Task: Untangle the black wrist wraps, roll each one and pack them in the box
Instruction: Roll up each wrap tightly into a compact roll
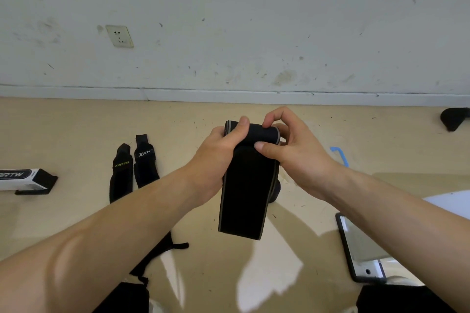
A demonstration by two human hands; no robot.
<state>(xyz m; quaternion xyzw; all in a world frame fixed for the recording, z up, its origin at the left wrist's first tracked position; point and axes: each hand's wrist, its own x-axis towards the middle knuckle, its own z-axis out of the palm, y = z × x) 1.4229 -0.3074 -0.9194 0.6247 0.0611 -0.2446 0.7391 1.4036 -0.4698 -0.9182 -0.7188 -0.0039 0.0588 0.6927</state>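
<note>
**A:** Where is the black wrap [246, 195] held, and how?

**B:** It is held in the air above the floor [76, 129], between both hands. Its upper end is wound into a roll. The left hand [221, 146] is curled round one end of that roll, with the thumb laid over the top. The other end is pinched by the right hand [295, 152] between thumb and fingertips. The loose tail is left hanging straight down.

**A:** What could go wrong from here?

**B:** The roll is probably kept tight by those two grips alone. If either is eased while the hands are shifted for the next turn, the coil can be expected to spring loose. The tail is not guided by anything, so it may be wound in crooked. A lopsided roll would then be produced, which might not fit the box [28, 179]. That box is lying towards the left edge of the floor, well apart from the hands.

**A:** Is anything on the floor a concern?

**B:** Two other wraps [122, 173] are laid between the box and the hands, and a strap [179, 246] is seen beneath the left forearm. Whether any are knotted together cannot be told. A phone [356, 249] is lying near the right forearm and could be knocked by it.
</note>
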